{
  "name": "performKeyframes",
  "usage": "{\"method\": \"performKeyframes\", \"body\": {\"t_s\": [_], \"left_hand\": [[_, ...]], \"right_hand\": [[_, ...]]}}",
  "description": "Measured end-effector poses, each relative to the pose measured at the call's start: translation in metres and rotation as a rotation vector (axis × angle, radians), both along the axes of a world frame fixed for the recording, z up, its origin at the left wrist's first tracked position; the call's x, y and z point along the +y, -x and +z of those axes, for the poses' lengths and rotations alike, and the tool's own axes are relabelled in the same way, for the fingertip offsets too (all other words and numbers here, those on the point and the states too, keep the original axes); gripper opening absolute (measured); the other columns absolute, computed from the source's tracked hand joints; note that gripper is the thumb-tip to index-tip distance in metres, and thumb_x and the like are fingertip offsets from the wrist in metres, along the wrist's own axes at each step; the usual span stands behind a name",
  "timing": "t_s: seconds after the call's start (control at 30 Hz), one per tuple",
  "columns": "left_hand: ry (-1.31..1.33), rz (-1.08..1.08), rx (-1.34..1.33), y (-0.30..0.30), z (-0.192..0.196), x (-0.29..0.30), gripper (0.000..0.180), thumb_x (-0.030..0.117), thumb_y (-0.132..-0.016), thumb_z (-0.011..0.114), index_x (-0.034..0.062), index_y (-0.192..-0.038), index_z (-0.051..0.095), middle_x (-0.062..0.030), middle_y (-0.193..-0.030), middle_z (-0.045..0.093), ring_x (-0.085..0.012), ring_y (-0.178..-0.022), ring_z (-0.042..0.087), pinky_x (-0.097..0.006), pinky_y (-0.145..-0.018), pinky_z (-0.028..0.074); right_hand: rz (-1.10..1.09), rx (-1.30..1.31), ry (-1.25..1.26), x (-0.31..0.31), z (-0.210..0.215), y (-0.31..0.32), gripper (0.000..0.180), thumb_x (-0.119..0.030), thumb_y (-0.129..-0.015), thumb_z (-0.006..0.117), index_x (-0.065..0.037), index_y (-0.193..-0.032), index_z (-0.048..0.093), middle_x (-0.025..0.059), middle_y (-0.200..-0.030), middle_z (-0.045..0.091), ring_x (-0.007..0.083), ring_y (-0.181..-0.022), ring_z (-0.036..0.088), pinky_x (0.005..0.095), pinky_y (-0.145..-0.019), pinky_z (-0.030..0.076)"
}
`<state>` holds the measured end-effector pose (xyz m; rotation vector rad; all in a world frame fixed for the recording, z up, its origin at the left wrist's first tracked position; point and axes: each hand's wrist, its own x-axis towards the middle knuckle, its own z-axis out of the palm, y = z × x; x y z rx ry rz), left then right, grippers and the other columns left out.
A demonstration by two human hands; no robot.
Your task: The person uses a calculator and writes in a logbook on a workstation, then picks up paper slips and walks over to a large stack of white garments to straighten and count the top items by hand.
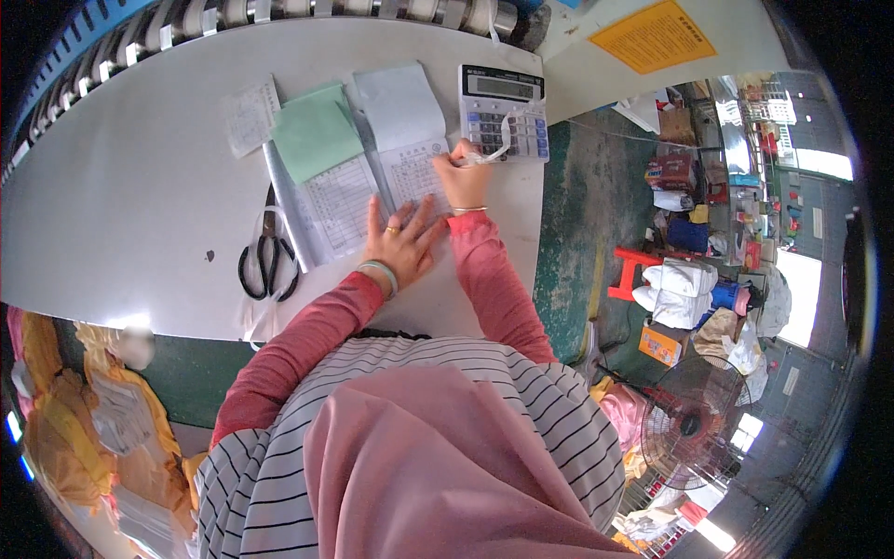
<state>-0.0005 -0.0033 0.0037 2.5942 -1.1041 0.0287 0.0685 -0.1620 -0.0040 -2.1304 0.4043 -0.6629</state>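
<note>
Two hands (402, 247) (463, 177); white stack (123, 416) in bag (160, 466)

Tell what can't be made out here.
In the head view:
- Form beneath the left hand: print too small, lower part covered by that hand.
- Anything in the right hand: mostly hidden by its grip.
- Calculator keys: some covered by a white strip.
- Rollers: cut off by top edge.

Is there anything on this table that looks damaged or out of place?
A small dark patch left of the scissors stands out on the plain, pale table; chip or stain, I cannot tell.
</note>
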Motion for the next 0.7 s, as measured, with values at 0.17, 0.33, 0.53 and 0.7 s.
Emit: {"method": "performKeyframes", "body": {"t_s": [0.17,0.33,0.53,0.7], "left_hand": [[0.024,0.001,0.008,0.0,0.002,0.0,0.053,0.031,-0.079,0.055,0.0313,-0.132,0.048,0.0005,-0.145,0.036,-0.0242,-0.124,0.041,-0.067,-0.106,0.011],[0.007,-0.009,0.001,0.0,0.003,0.001,0.052,0.031,-0.078,0.056,0.0304,-0.13,0.05,-0.0004,-0.145,0.036,-0.0241,-0.124,0.041,-0.068,-0.106,0.011],[0.01,-0.006,-0.007,-0.001,0.0,0.001,0.053,0.031,-0.077,0.056,0.0292,-0.129,0.05,-0.0009,-0.146,0.034,-0.0237,-0.125,0.041,-0.068,-0.106,0.01],[0.011,-0.003,-0.008,0.0,0.001,0.001,0.052,0.031,-0.078,0.055,0.0289,-0.129,0.05,-0.0009,-0.147,0.034,-0.0232,-0.125,0.04,-0.067,-0.106,0.009]], "right_hand": [[0.003,-0.075,-0.065,-0.001,-0.003,0.002,0.02,-0.008,-0.063,0.064,-0.003,-0.06,0.045,0.0093,-0.051,0.046,0.0221,-0.045,0.043,0.0349,-0.046,0.036],[-0.057,-0.043,0.103,0.002,0.003,0.001,0.019,-0.009,-0.064,0.064,-0.004,-0.06,0.046,0.0103,-0.052,0.049,0.024,-0.046,0.044,0.0352,-0.046,0.036],[-0.023,0.007,-0.053,0.005,0.016,0.004,0.019,-0.007,-0.063,0.063,-0.003,-0.059,0.044,0.0084,-0.05,0.044,0.0181,-0.047,0.04,0.0338,-0.046,0.034],[-0.023,-0.034,-0.031,0.004,0.007,0.003,0.022,-0.006,-0.063,0.062,-0.002,-0.06,0.041,0.0055,-0.05,0.039,0.0138,-0.05,0.036,0.0333,-0.047,0.032]]}}
